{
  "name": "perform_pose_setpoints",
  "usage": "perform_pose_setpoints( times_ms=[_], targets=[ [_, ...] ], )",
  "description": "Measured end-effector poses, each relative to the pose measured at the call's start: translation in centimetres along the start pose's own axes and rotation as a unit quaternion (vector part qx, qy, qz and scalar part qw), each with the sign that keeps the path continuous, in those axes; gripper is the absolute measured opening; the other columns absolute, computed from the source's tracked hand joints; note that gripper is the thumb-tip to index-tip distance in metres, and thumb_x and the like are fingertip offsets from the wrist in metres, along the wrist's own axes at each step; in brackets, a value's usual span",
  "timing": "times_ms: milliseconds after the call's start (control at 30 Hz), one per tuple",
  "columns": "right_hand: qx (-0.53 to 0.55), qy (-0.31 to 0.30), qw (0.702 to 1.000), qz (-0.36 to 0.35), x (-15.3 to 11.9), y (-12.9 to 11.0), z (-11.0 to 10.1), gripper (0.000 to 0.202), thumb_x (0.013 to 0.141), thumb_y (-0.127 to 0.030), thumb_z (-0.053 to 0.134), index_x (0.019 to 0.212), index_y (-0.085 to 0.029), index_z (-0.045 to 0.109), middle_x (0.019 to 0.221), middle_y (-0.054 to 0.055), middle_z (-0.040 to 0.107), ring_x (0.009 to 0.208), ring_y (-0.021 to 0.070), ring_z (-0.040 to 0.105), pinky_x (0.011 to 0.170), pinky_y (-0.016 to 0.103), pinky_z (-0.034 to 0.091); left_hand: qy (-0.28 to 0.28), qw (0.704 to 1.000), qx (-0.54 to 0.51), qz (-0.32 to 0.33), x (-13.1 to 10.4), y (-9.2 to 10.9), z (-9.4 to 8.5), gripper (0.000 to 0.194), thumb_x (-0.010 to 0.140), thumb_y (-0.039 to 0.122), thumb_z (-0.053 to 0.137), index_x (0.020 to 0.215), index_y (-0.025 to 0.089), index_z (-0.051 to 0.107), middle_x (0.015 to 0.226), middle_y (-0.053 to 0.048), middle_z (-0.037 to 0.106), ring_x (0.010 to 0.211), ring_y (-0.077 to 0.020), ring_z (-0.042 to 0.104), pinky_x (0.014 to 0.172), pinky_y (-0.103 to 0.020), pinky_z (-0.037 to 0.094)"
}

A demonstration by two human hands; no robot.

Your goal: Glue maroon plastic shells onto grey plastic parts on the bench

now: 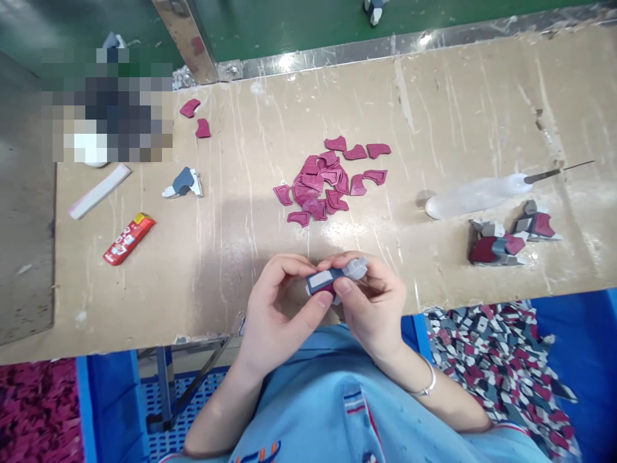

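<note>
Close to the table's front edge, my left hand point(284, 308) and my right hand point(371, 296) both grip one small assembled part point(328, 279). It is dark blue-grey with a white panel, a light grey end at the right and some maroon below. My left fingers pinch its left end, and my right thumb and fingers press its right end. Beyond my hands lies a loose pile of maroon pieces point(311, 183). A blue-grey and white piece point(184, 182) rests on the table further left.
A tool with a pale handle point(475, 196) and thin spike lies right, near assembled parts point(496, 247). At left are a red packet point(129, 239) and a white strip point(100, 191). Blue bins with maroon pieces point(38, 411) and mixed parts point(501, 366) stand below the table point(231, 244).
</note>
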State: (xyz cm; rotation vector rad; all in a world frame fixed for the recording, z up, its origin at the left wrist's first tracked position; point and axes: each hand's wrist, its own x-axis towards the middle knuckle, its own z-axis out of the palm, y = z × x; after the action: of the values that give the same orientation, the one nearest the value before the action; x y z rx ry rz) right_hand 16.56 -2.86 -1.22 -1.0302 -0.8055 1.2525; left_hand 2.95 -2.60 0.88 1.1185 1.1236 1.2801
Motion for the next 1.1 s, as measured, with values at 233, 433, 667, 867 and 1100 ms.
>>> perform_pose_setpoints(
  times_ms=[233,433,667,867,1100],
  targets=[
    [0.003,-0.024,0.993,0.112,-0.1,-0.1,-0.3,0.044,0.083,-0.067,0.09,0.107,-0.03,0.085,0.095,0.006,0.089,0.084,0.0285,0.087,0.084,0.046,0.076,0.042,0.998,-0.036,-0.027,-0.1,0.1,-0.1,0.018,0.086,0.032,0.094,0.087,0.021,0.08,0.085,-0.001,0.074,0.08,-0.0133,0.074,0.078,-0.021,0.063],
    [-0.01,-0.064,0.993,0.101,1.6,-1.2,-0.8,0.031,0.086,-0.057,0.092,0.101,-0.03,0.089,0.088,0.005,0.088,0.077,0.0224,0.086,0.075,0.034,0.074,-0.025,0.992,-0.059,-0.109,0.3,0.3,-0.5,0.024,0.09,0.038,0.092,0.086,0.02,0.075,0.083,0.0,0.078,0.08,-0.0107,0.078,0.078,-0.016,0.063],
    [-0.112,-0.142,0.982,0.056,2.6,-2.2,-2.7,0.038,0.098,-0.05,0.082,0.132,-0.032,0.084,0.104,0.006,0.089,0.099,0.0233,0.085,0.095,0.037,0.07,-0.04,0.982,-0.031,-0.18,1.0,0.8,-1.1,0.035,0.087,0.029,0.093,0.094,0.023,0.06,0.093,-0.002,0.086,0.087,-0.0174,0.086,0.082,-0.024,0.067],
    [-0.07,-0.174,0.981,0.04,2.4,-1.7,-3.4,0.057,0.103,-0.04,0.078,0.158,-0.034,0.063,0.118,0.005,0.088,0.112,0.0224,0.085,0.111,0.043,0.064,-0.023,0.985,-0.017,-0.171,1.1,0.8,0.1,0.059,0.087,0.037,0.093,0.086,0.027,0.035,0.091,0.001,0.084,0.089,-0.0185,0.086,0.083,-0.028,0.068],
    [-0.082,-0.135,0.987,0.011,2.0,-3.3,-5.2,0.041,0.102,-0.034,0.077,0.142,-0.028,0.074,0.111,0.008,0.089,0.107,0.0254,0.087,0.104,0.044,0.069,-0.073,0.984,0.099,-0.127,1.0,0.2,2.1,0.048,0.097,0.043,0.082,0.085,0.028,0.038,0.099,-0.004,0.086,0.098,-0.024,0.086,0.086,-0.034,0.07]
  ],
)
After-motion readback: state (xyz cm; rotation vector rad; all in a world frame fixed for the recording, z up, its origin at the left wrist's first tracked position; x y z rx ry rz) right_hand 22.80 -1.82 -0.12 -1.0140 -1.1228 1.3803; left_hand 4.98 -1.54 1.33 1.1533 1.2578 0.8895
